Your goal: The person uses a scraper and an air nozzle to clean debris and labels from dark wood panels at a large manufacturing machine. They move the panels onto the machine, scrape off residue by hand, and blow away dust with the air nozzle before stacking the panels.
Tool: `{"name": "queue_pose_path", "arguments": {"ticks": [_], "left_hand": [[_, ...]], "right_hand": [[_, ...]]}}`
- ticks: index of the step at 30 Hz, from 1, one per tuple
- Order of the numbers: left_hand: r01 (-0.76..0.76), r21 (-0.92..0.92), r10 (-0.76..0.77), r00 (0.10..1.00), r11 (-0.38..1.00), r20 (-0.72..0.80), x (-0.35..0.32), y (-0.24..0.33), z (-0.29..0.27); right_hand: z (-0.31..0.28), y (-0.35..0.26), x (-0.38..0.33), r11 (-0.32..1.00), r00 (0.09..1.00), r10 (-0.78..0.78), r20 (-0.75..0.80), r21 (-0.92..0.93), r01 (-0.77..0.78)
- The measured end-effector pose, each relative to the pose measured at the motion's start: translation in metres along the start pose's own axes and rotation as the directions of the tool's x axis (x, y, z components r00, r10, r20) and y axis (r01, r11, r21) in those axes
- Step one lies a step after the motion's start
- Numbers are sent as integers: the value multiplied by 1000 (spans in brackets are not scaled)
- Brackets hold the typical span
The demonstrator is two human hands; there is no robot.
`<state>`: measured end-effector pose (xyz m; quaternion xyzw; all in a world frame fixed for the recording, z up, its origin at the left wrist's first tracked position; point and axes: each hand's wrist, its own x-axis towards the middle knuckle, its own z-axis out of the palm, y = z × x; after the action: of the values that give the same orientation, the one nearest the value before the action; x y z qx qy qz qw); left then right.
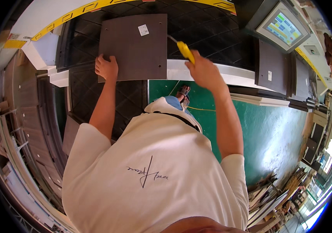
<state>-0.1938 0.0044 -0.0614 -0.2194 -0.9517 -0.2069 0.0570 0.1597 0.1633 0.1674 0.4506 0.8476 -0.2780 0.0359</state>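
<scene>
A dark brown, roughly square panel (135,50) lies flat on the black padded work surface (205,31). It has a small white label (143,30) near its top and small round holes near its corners. At its lower left corner, my left hand (107,67) grips the left edge, fingers bent and thumb over the top face. My right hand (204,70) is closed around a yellow-handled tool (185,51), to the right of the panel. The tool's thin grey tip points at the panel's right edge; whether it touches cannot be made out.
A touchscreen (284,26) stands at the upper right, above a stack of dark panels (271,64). Yellow-striped machine rail (80,11) runs along the far side. Light-coloured boards (257,100) lie beyond my right arm, over green floor (267,124). More stacked panels (22,97) stand at left.
</scene>
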Motion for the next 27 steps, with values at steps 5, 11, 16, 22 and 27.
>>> {"name": "queue_pose_path", "arguments": {"ticks": [5,11,16,22,27], "left_hand": [[18,45,-14,996,999,-85,6,3,9],[-15,37,17,997,999,-73,4,2,7],[-50,33,53,995,998,-86,4,0,7],[-205,-27,204,979,978,-21,33,11,9],[-457,-97,459,888,884,2,79,23,20]], "right_hand": [[-13,-18,23,998,997,64,-47,-7,-65],[-8,-13,-9,994,990,86,109,-79,-78],[-19,0,-36,995,917,93,388,-73,-70],[23,48,-19,830,900,-93,425,533,-166],[107,12,15,928,876,-136,463,368,-50]]}}
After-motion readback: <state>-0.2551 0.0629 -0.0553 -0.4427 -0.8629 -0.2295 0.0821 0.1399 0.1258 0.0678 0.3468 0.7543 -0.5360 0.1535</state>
